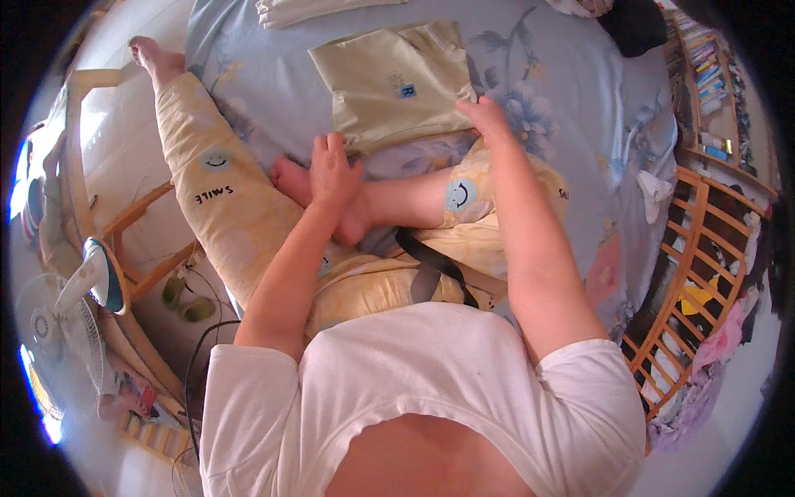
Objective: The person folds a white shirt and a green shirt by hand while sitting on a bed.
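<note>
A pale yellow-green folded garment (373, 91) lies flat on the bed in front of me, with a small blue square patch and faint print near its middle. My right hand (487, 118) grips its near right edge, thumb on top and the other fingers mostly hidden. By the garment's near left corner is my left hand (335, 172), back up, its fingers reaching toward the cloth and the thumb apart from them. Whether those fingertips press on the corner is hard to see. My bent leg in yellow patterned trousers (530, 186) lies just below the garment.
A blue flowered sheet (571, 124) covers the bed. White folded cloth (310, 7) lies at the far edge, and a black item (633, 26) at the far right. A wooden rack (691, 265) stands on the right. To the left are a fan (83, 286) and green slippers (189, 305).
</note>
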`<state>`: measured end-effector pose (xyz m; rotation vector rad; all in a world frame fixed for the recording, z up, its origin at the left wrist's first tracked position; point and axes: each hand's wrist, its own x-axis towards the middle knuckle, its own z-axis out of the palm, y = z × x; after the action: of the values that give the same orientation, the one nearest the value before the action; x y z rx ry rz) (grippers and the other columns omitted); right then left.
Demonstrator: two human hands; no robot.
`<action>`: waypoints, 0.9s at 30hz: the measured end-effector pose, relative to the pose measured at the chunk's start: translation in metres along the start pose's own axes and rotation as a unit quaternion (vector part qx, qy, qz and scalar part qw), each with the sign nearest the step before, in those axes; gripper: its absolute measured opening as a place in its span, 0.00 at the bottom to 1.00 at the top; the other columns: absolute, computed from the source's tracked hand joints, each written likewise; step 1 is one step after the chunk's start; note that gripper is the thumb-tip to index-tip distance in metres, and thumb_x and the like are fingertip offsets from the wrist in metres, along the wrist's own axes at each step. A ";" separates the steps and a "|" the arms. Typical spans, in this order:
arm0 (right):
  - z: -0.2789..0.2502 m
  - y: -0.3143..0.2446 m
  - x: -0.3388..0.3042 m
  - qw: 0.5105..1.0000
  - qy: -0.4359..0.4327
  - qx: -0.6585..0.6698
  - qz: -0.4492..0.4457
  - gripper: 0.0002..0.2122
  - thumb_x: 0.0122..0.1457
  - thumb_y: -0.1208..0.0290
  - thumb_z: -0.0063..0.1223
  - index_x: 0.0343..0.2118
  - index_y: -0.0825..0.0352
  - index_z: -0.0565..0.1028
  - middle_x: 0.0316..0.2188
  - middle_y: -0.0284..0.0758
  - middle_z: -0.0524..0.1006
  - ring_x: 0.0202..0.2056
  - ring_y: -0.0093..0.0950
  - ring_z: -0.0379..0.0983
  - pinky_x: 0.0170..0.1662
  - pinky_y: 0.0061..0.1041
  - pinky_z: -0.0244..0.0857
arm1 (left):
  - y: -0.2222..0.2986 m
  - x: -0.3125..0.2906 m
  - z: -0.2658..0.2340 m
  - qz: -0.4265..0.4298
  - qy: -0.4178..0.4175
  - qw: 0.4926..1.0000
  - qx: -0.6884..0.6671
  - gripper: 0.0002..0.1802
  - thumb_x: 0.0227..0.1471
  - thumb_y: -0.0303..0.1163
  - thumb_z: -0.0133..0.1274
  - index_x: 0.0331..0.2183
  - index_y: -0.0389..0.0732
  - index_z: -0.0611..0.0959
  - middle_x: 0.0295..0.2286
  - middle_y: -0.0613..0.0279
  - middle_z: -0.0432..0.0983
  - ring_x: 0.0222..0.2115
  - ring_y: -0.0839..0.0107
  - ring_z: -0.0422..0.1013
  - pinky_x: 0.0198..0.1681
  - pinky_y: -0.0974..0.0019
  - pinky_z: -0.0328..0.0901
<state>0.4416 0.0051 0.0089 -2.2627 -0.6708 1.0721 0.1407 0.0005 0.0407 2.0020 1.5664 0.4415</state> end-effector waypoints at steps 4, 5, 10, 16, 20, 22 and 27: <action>-0.006 -0.009 -0.009 1.000 -0.029 0.008 -0.007 0.17 0.46 0.64 0.57 0.35 0.72 0.74 0.30 0.39 0.77 0.32 0.30 0.71 0.36 0.30 0.63 | 0.014 0.002 -0.004 0.052 -0.010 0.998 0.031 0.16 0.39 0.27 0.55 0.35 0.43 0.71 0.33 0.55 0.68 0.36 0.52 0.67 0.39 0.54 0.63; -0.005 -0.006 -0.006 0.999 -0.031 0.003 -0.021 0.16 0.46 0.64 0.57 0.34 0.71 0.74 0.30 0.38 0.77 0.31 0.29 0.71 0.35 0.30 0.63 | 0.015 0.004 -0.005 0.060 -0.024 0.997 0.039 0.15 0.39 0.27 0.55 0.34 0.43 0.71 0.33 0.56 0.68 0.36 0.53 0.67 0.38 0.55 0.63; -0.007 -0.024 -0.023 0.983 0.033 0.028 -0.180 0.15 0.48 0.64 0.56 0.34 0.70 0.74 0.29 0.41 0.77 0.31 0.36 0.72 0.36 0.31 0.63 | 0.007 0.015 -0.008 0.162 -0.014 0.980 0.117 0.11 0.40 0.29 0.53 0.31 0.43 0.71 0.32 0.61 0.69 0.35 0.57 0.68 0.36 0.55 0.63; -0.009 -0.017 -0.013 0.975 0.009 -0.179 -0.132 0.14 0.49 0.65 0.56 0.33 0.71 0.73 0.26 0.35 0.76 0.29 0.26 0.69 0.34 0.27 0.62 | -0.005 0.022 -0.009 0.120 -0.100 0.973 0.172 0.15 0.39 0.26 0.51 0.36 0.44 0.74 0.33 0.56 0.69 0.36 0.54 0.68 0.38 0.54 0.64; -0.005 0.008 0.000 0.988 0.006 -0.121 -0.097 0.15 0.45 0.61 0.54 0.29 0.70 0.74 0.26 0.43 0.76 0.29 0.40 0.72 0.34 0.34 0.63 | 0.005 0.014 -0.011 0.071 -0.149 0.977 0.138 0.17 0.40 0.29 0.52 0.38 0.43 0.74 0.34 0.55 0.69 0.39 0.53 0.67 0.40 0.54 0.64; -0.007 0.014 0.010 0.995 -0.022 -0.078 -0.050 0.16 0.44 0.60 0.55 0.28 0.70 0.74 0.24 0.43 0.76 0.28 0.38 0.71 0.33 0.33 0.63 | 0.010 0.012 -0.016 0.093 -0.113 0.984 0.104 0.17 0.40 0.31 0.54 0.37 0.42 0.73 0.34 0.55 0.69 0.39 0.54 0.67 0.40 0.54 0.64; -0.010 -0.008 -0.008 0.992 -0.054 -0.116 -0.013 0.16 0.43 0.59 0.56 0.25 0.70 0.74 0.20 0.38 0.74 0.22 0.31 0.70 0.28 0.31 0.63 | 0.004 0.012 -0.009 0.143 -0.094 0.979 0.111 0.16 0.40 0.32 0.55 0.36 0.42 0.73 0.34 0.57 0.69 0.39 0.56 0.67 0.39 0.54 0.63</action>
<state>0.4435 0.0028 0.0235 -2.3960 -0.9092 1.1629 0.1420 0.0136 0.0499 2.3769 1.2623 0.1817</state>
